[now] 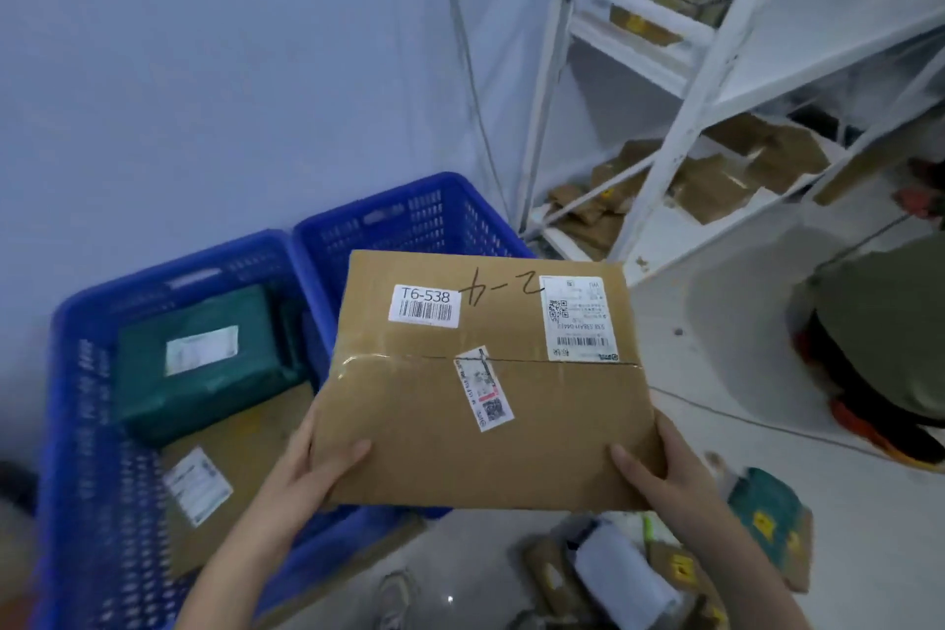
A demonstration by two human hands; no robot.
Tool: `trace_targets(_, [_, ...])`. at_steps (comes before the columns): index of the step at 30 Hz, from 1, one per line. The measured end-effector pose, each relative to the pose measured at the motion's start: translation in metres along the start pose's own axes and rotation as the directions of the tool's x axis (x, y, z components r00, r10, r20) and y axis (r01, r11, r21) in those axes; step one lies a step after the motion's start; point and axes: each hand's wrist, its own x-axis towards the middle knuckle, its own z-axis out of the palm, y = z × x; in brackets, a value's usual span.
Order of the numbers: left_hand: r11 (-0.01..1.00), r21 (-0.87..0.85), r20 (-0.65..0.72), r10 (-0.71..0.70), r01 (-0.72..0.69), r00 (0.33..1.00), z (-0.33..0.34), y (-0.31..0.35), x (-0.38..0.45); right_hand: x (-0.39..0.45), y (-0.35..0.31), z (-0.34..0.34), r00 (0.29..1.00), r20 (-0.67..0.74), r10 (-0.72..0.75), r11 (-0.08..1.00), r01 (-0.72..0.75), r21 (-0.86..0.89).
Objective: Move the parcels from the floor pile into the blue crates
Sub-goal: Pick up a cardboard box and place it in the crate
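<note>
Both hands, left [327, 463] and right [652, 468], pinch the near corners of the cardboard parcel [486, 373], held above the blue crates [87, 425]. Such a shallow grip could let it tip and fall outside.

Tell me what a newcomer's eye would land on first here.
First, the cardboard box at centre, gripped at its near corners by the left hand and right hand, with a T6-538 label on top. Next, two blue crates against the wall on the left; the nearer holds a green parcel lying on a brown one. White shelves with brown parcels stand at right.
</note>
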Motion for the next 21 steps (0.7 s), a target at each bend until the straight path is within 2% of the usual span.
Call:
trace_targets(3, [0.995,-0.054,-0.048,-0.087,0.084,0.995,-0.051,-0.025,-0.007,0.008,-0.011,0.045,0.994,0.102,-0.029,0.999,0.032,-0.030])
trace_targets(8, [0.987,-0.114,-0.196,-0.137,0.116,0.971,-0.138,-0.062,-0.018,0.018,-0.049,0.145,0.971,0.238,-0.035,0.999,0.032,0.017])
trace_targets(13, [0.994,-0.053,-0.367,-0.105,0.092,0.924,-0.238,-0.087,-0.019,0.036,-0.080,0.263,0.903,0.430,0.005,1.000,0.003,-0.017])
trace_targets(16, [0.989,-0.043,-0.364,-0.145,0.139,0.920,-0.280,-0.099,-0.005,0.047,-0.083,0.319,0.888,0.457,0.042,0.999,-0.025,-0.041])
trace_targets(21, [0.949,-0.062,-0.368,-0.310,0.310,0.876,-0.320,-0.124,0.039,0.063,-0.072,0.384,0.897,0.428,0.111,0.993,-0.078,-0.093])
